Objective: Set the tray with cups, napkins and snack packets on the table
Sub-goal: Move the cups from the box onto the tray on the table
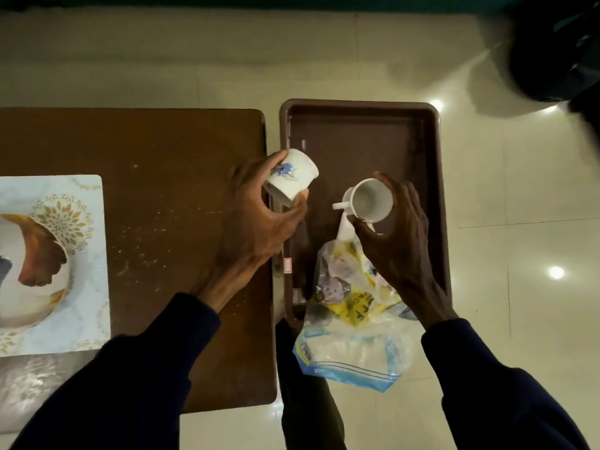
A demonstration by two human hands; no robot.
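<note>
The brown tray [357, 107] sits just right of the dark wooden table [146, 196], apart from it by a narrow gap, and holds a clear bag of snack packets [344, 287] hanging over its near edge. The left hand [259, 216] grips a tilted white cup with a blue flower [290, 177] at the tray's left rim — the right hand [393, 235] holds a plain white cup [370, 200], mouth up, over the tray.

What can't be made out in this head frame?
- Snack packets: print blurred, behind clear bag plastic.
- Tray: its support is hidden beneath it.
- Placemat: cut off by the left edge.
- Cup in left hand: handle hidden.
- Dark object top right: blurred.
</note>
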